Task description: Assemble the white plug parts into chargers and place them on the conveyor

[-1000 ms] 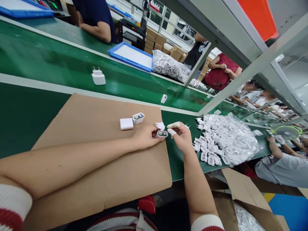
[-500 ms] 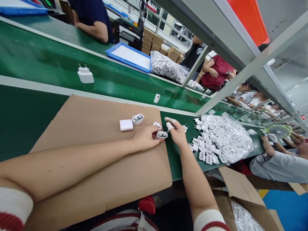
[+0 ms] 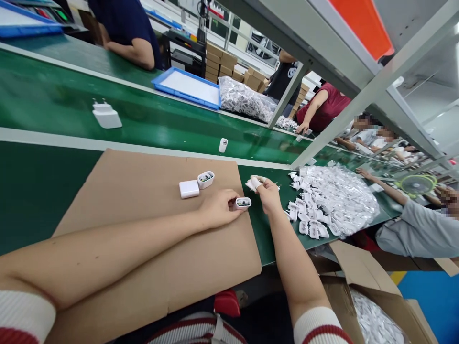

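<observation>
My left hand [image 3: 223,208] rests over the cardboard sheet [image 3: 143,191], its fingers closed round a white charger housing [image 3: 243,203]. The housing's open end faces up and shows a circuit board inside. To its right, my right hand [image 3: 268,193] wears white finger covers and pinches a small white plastic part [image 3: 250,184], partly hidden by the fingertips. On the cardboard, a second open housing [image 3: 205,179] with a board inside stands beside a white charger block [image 3: 189,188] lying on its side. A heap of white plug caps [image 3: 311,217] lies right of my right hand.
A clear bag of white parts [image 3: 340,200] sits behind the heap. On the green belt are a plug charger [image 3: 106,114] and a small white housing [image 3: 223,145]. A metal post [image 3: 322,138] slants up at right. An open carton [image 3: 373,286] stands below the bench; co-workers sit around.
The small white part beside my left fingers is no longer there, and my right fingers have closed on a white part. The belt chargers have shifted left. A co-worker at right has reached forward.
</observation>
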A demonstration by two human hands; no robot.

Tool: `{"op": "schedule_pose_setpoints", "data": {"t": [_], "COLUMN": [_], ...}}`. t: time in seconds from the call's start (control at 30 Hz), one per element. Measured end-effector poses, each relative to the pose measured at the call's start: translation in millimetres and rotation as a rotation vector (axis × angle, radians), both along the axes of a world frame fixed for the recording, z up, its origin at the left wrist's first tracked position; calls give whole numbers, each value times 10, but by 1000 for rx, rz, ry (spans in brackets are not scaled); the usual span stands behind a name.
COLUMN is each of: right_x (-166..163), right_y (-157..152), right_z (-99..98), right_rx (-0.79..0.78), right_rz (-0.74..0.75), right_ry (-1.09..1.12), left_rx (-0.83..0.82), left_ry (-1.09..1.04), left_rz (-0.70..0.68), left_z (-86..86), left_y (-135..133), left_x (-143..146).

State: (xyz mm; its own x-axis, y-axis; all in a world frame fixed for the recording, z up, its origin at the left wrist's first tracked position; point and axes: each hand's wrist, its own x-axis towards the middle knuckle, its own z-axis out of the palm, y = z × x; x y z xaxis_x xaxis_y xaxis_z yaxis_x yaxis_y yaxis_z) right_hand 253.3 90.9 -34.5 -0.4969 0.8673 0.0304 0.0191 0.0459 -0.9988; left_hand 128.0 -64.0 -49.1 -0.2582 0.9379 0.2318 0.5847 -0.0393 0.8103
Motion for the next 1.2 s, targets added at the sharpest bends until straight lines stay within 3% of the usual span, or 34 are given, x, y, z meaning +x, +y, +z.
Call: {"op": "schedule_pose_setpoints", "data": {"t": [0.17,0.3,0.43,0.57,0.67,0.77,0.9,1.2], "right_x": [90,129,182,230,234,219,204,194], "right_y": [-13,-114,-254,-344,-348,-329,-323,-348], "right_z": [90,145,205,259,260,219,156,163], "right_rx": [-26,42,224,606,777,865,976,1057], "right_rz": [40,74,149,230,328,363,305,305], "right_ry": [12,46,6,-152,-242,-275,-228,-214], "left_rx": [7,24,4,-16,-9,-12,-12,-3], "left_ry": [-11,-40,-104,-108,-115,-113,-106,-107], "left_rz": [61,60,60,55,65,61,46,50], "left_z": [-8,32,67,52,19,-7,-6,-13], "left_y": [13,11,11,31,52,65,65,73], "left_x": [-19,-22,-27,-39,-47,-55,-68,-80]}}
